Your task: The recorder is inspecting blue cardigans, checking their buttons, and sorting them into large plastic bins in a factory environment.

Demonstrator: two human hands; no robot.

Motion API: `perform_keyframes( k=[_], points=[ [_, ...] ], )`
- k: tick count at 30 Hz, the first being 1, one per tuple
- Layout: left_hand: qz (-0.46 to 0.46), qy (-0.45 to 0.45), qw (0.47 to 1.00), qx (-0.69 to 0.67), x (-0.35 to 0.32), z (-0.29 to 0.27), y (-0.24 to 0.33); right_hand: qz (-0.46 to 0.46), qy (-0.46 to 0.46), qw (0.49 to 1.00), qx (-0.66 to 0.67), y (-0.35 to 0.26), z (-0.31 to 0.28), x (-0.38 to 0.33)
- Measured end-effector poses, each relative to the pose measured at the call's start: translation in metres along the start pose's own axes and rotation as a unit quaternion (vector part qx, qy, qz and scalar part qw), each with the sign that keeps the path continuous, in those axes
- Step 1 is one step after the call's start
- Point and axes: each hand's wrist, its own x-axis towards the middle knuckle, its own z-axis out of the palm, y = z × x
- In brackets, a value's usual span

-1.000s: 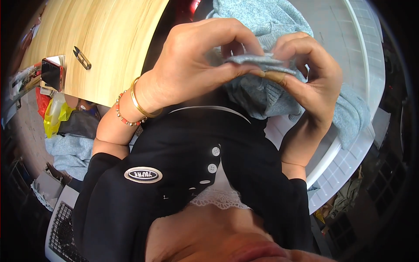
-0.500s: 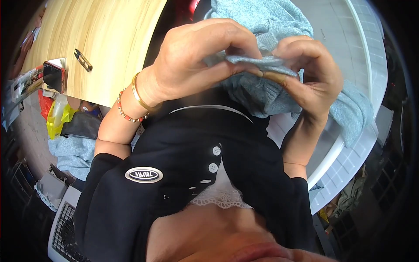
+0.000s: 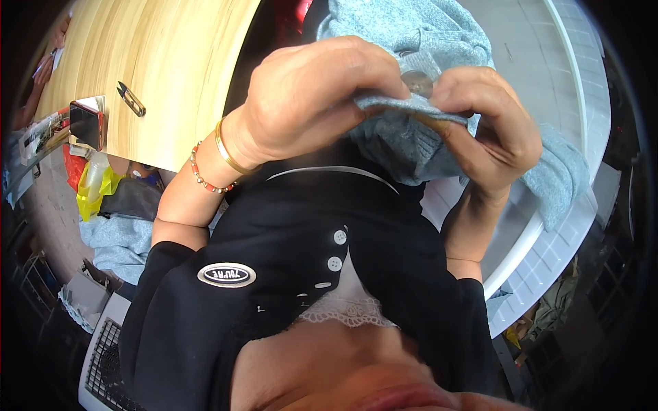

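A light blue knitted cardigan (image 3: 404,147) hangs from my hands, its bulk spread over my lap and the white surface. My left hand (image 3: 315,96) is closed, thumb and fingers pinching one end of a folded edge of the knit. At the other end of that edge, my right hand (image 3: 490,127) grips it with the thumb underneath and bent fingers on top. Just beyond the pinched edge, between both hands, shows a large round greyish button (image 3: 417,82). The left fingertips are partly hidden by the hand itself.
On the wooden table (image 3: 185,61) at left lie black thread snips (image 3: 130,99) and a phone (image 3: 86,123). A curved white rim (image 3: 572,82) runs along the right. Lower left are a yellow bag (image 3: 96,185), more blue knit (image 3: 116,240) and a fan-like grille (image 3: 103,349).
The pinched knit edge lies flatter, and the button beyond it has come into fuller view. My left hand has dropped slightly; both hands keep their hold.
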Motion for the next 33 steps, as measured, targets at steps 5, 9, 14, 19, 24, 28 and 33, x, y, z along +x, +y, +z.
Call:
perform_keyframes(
  k=[5, 9, 14, 19, 24, 28, 33],
  points=[
    [0.030, -0.003, 0.996, 0.081, 0.002, 0.002, 0.004, 0.029, 0.008, 0.999, -0.031, -0.011, -0.001, -0.003],
    [0.035, 0.018, 0.999, 0.027, 0.005, 0.008, 0.001, 0.035, -0.015, 0.999, -0.014, -0.020, -0.006, -0.008],
    [-0.155, -0.030, 0.976, -0.148, 0.045, -0.006, -0.025, 0.083, -0.097, 0.985, 0.119, -0.044, -0.014, -0.020],
    [0.008, -0.263, 0.931, 0.252, 0.082, 0.041, -0.094, 0.099, -0.064, 0.985, 0.127, -0.073, -0.026, -0.029],
    [-0.120, -0.238, 0.960, 0.087, 0.114, 0.000, -0.142, -0.094, -0.184, 0.902, 0.379, -0.076, -0.091, -0.045],
    [-0.170, 0.084, 0.976, -0.110, 0.139, -0.073, -0.185, -0.124, -0.101, 0.916, 0.369, -0.126, -0.108, -0.065],
    [-0.255, 0.201, 0.880, -0.346, 0.125, -0.196, -0.232, 0.129, -0.336, 0.893, 0.270, -0.097, -0.111, -0.036]
  ],
)
